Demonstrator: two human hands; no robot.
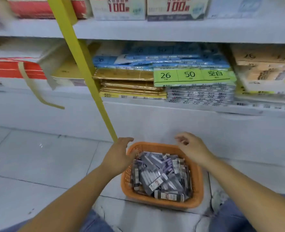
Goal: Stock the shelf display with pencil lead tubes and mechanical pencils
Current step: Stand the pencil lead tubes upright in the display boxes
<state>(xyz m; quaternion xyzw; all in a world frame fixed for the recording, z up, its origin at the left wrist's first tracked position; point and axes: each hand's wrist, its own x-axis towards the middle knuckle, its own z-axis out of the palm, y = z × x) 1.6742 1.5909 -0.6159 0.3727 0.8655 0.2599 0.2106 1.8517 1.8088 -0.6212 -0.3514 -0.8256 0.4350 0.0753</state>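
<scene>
An orange plastic basket [197, 181] sits on the floor between my knees, filled with several grey and purple pencil lead tubes [156, 174]. My left hand [119, 154] reaches over the basket's left rim with its fingers relaxed and holds nothing. My right hand [192, 147] hovers above the far right rim, fingers loosely curled and empty. No mechanical pencils can be told apart in the pile.
A white shelf unit [155, 113] stands ahead, its lower shelf stacked with blue, gold and green paper packs [193, 76]. A yellow strap [86, 67] hangs diagonally down to my left hand. Red and white boxes [16, 69] lie at the left. Grey floor tiles [38, 161] spread leftward.
</scene>
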